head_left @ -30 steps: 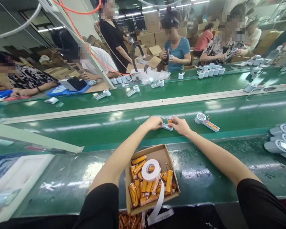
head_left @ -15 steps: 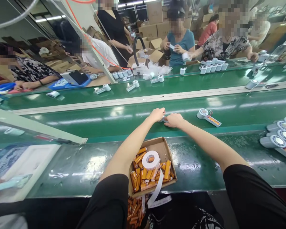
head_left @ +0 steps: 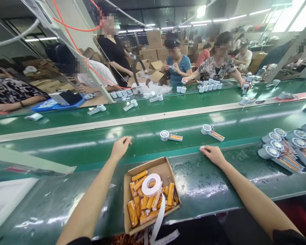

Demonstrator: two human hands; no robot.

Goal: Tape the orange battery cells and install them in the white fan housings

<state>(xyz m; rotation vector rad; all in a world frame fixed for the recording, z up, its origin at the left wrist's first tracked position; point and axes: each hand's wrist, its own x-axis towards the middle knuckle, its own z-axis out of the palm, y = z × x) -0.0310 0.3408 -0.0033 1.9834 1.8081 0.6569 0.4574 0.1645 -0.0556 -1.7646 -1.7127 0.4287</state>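
Observation:
My left hand (head_left: 121, 148) hovers over the green conveyor belt, its fingers loosely bent and apart, holding nothing I can see. At the belt's near edge my right hand (head_left: 214, 156) is closed, with a small white bit at its fingertips that I cannot make out. Between the hands lies a round white fan-like unit (head_left: 164, 135) whose grey handle, with an orange battery inside, points right. A second such unit (head_left: 206, 129) rests just beyond my right hand. In front of me a cardboard box (head_left: 127, 223) holds orange wired battery packs (head_left: 170, 194) and a white tape roll (head_left: 152, 185).
More fan-like units (head_left: 271, 152) stand grouped on the bench at right. A pale rail (head_left: 142, 118) divides the belt lengthwise. Co-workers sit across it near white parts (head_left: 209, 86). A slanted metal post (head_left: 99, 80) and a white tray (head_left: 10, 194) are on the left.
My hands were together over one unit on the belt; they have parted, the left going left and the right going right. That unit now lies free between them. The view has shifted.

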